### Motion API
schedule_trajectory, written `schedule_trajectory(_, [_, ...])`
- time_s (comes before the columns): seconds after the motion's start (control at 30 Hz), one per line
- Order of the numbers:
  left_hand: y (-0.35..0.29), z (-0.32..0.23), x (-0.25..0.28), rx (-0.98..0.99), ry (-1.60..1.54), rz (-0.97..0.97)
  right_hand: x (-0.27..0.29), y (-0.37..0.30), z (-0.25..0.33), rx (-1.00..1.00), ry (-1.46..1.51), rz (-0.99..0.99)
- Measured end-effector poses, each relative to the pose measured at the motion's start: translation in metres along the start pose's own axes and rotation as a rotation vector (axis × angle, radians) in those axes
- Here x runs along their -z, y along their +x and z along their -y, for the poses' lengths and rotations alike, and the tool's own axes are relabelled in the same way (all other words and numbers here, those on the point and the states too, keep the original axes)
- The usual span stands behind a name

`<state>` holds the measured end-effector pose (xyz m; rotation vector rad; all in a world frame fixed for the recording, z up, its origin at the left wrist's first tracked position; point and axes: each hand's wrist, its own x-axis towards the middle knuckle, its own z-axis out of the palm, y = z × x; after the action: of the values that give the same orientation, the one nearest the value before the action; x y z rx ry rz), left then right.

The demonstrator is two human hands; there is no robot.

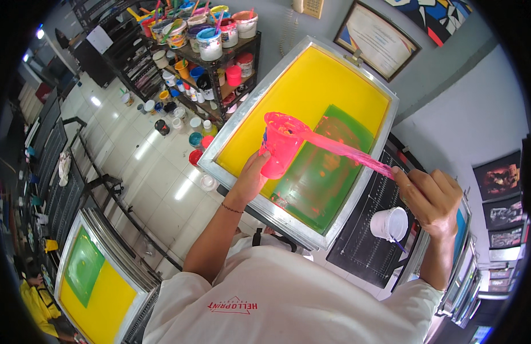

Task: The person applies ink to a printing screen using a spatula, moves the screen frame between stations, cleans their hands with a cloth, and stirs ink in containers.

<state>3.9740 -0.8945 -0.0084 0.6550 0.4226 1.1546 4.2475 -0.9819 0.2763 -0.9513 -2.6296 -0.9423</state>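
My left hand (251,176) is wrapped round a bright pink plastic tub (280,153), its rim and sides smeared with pink ink. In my right hand (429,198) is the end of a long ink spatula (345,150) coated in the same pink. The spatula's far end meets the tub's mouth; how deep it reaches inside I cannot tell. Both hands are above a large screen printing frame (386,123) with a metal border and yellow mesh. A green stencil area (317,198) with pinkish-orange smears covers part of the mesh.
A white tub (390,222) with a stick leaning out stands on a black gridded board (357,249) at right. Ink tubs crowd a metal shelf (234,49) and the floor beside it. Stacked screens (111,298) lean at lower left, near a person's yellow top (36,307).
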Motion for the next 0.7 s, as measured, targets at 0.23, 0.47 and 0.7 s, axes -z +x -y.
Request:
schedule_trajectory(0.23, [-0.008, -0.015, 0.02, -0.073, -0.064, -0.169, -0.028, 0.011, -0.014, -0.002, 0.104, -0.022])
schedule_trajectory(0.47, [-0.034, -0.059, 0.067, -0.245, -0.1, -0.189, -0.087, 0.044, -0.012, -0.73, 0.719, 0.096])
schedule_trajectory(0.7, [-0.06, -0.133, 0.141, -0.25, 0.216, -0.126, -0.104, 0.134, 0.021, -0.826, 1.134, 0.038])
